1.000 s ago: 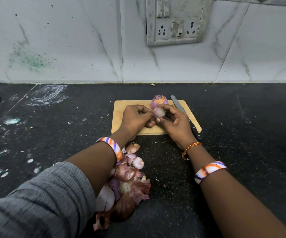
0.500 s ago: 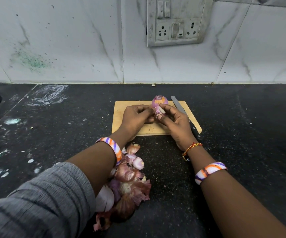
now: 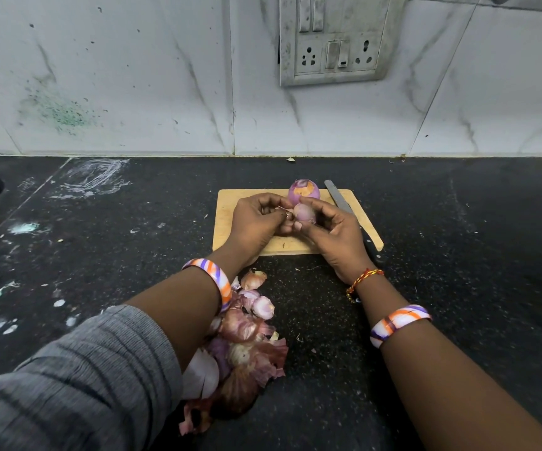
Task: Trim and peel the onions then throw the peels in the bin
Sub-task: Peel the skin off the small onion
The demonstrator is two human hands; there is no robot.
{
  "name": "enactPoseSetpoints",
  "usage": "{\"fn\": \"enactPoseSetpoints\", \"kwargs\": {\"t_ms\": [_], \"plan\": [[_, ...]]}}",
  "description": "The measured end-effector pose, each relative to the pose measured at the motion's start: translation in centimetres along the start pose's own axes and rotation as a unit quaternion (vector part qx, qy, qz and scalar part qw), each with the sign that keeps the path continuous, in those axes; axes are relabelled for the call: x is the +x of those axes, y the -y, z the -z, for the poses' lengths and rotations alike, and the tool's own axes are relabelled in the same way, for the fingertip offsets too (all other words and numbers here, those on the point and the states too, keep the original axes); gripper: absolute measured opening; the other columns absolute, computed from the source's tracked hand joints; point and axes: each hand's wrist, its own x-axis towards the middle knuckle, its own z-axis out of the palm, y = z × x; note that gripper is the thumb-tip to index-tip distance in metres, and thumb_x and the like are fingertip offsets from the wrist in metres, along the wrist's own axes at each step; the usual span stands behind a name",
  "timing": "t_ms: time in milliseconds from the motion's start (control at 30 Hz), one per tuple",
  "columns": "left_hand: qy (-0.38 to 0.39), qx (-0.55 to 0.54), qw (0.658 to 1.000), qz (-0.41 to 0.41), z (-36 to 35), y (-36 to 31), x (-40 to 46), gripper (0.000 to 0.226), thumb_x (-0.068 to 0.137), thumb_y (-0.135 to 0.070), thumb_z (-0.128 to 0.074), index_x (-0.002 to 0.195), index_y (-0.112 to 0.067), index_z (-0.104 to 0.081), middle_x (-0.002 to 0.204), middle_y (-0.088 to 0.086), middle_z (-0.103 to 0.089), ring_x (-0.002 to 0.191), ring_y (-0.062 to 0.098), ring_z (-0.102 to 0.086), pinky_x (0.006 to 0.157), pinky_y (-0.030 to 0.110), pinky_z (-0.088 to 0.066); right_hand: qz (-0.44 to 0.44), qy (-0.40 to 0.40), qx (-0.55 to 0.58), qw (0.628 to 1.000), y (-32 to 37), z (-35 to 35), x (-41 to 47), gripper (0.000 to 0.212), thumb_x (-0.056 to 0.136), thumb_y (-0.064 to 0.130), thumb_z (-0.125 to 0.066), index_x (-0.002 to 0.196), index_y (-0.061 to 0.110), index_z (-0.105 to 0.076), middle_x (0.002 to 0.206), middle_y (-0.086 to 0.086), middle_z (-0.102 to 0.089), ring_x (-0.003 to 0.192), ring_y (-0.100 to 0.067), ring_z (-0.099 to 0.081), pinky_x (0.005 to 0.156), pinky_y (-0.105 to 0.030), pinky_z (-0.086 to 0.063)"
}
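The small onion sits above the middle of the cutting board, cradled in the right hand. The left hand now pinches a thin strip of skin pulled sideways off it (a second ago both hands were closed tight round the bulb), so peeling is advancing. A peeled onion rests at the board's far edge, beside the knife. The peel pile near the table's front edge awaits the bin.

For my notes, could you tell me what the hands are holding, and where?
The right hand cups a small onion from below; the left hand pinches its skin.
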Motion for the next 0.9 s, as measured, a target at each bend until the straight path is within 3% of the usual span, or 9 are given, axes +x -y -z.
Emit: {"fn": "enactPoseSetpoints", "kwargs": {"t_ms": [100,267,400,533,700,767,900], "plan": [[-0.009,0.031,0.999,-0.004,0.09,0.25,0.21,0.027,0.087,0.014,-0.044,0.076,-0.003,-0.063,0.059,0.008,-0.057,0.037,0.002,-0.049,0.042,0.016,-0.047,0.004,-0.010,-0.009,1.000,-0.03,-0.04,0.05,0.045,0.077,-0.004,-0.068,0.120,0.001,-0.058,0.115,-0.007,-0.063,0.095,0.002,-0.058,0.089,-0.016,-0.049],[-0.025,0.021,0.999,0.004,-0.09,0.23,0.44,0.031,0.092,0.007,-0.040,0.079,-0.011,-0.061,0.062,0.003,-0.052,0.035,-0.001,-0.041,0.038,0.012,-0.035,0.004,-0.015,-0.010,1.000,-0.08,-0.01,0.07,0.046,0.076,-0.003,-0.069,0.121,0.003,-0.058,0.118,-0.008,-0.062,0.101,-0.006,-0.059,0.090,-0.016,-0.049],[-0.036,0.021,0.999,0.001,-0.08,0.31,0.61,0.028,0.095,-0.005,-0.042,0.077,-0.015,-0.060,0.058,-0.001,-0.049,0.039,0.000,-0.036,0.039,0.011,-0.029,0.001,-0.011,-0.006,1.000,-0.04,-0.03,-0.01,0.046,0.075,-0.003,-0.071,0.119,0.005,-0.060,0.115,-0.005,-0.063,0.097,0.000,-0.059,0.089,-0.016,-0.050],[-0.034,0.018,0.999,0.009,-0.06,0.28,0.56,0.026,0.094,-0.013,-0.047,0.071,-0.016,-0.060,0.044,-0.012,-0.052,0.038,0.000,-0.037,0.039,0.012,-0.030,0.000,-0.011,0.001,1.000,-0.12,-0.01,-0.01,0.046,0.075,-0.003,-0.070,0.119,0.006,-0.060,0.117,-0.007,-0.063,0.101,-0.006,-0.060,0.092,-0.020,-0.050],[-0.004,0.002,1.000,0.008,-0.12,-0.14,0.04,0.020,0.089,0.005,-0.048,0.089,-0.009,-0.062,0.060,0.005,-0.055,0.036,0.000,-0.044,0.036,0.014,-0.034,0.003,-0.009,0.003,1.000,-0.24,0.04,0.08,0.045,0.075,-0.001,-0.071,0.119,0.005,-0.060,0.118,-0.009,-0.064,0.108,-0.014,-0.061,0.095,-0.027,-0.049],[0.006,0.006,1.000,0.001,-0.20,-0.15,-0.09,0.019,0.088,0.006,-0.050,0.095,-0.003,-0.065,0.058,0.004,-0.056,0.036,0.001,-0.044,0.037,0.014,-0.035,0.003,-0.009,0.007,1.000,-0.28,0.06,0.06,0.046,0.075,-0.002,-0.071,0.119,0.003,-0.060,0.118,-0.011,-0.064,0.110,-0.017,-0.061,0.096,-0.028,-0.049],[0.023,0.034,0.999,-0.008,-0.13,-0.09,-0.09,0.010,0.084,-0.005,-0.061,0.079,-0.010,-0.068,0.050,-0.005,-0.061,0.039,0.003,-0.048,0.042,0.016,-0.043,0.000,-0.007,0.016,1.000,-0.22,0.12,-0.01,0.050,0.071,-0.005,-0.072,0.119,0.004,-0.059,0.115,-0.009,-0.064,0.108,-0.017,-0.061,0.094,-0.028,-0.050]]}}
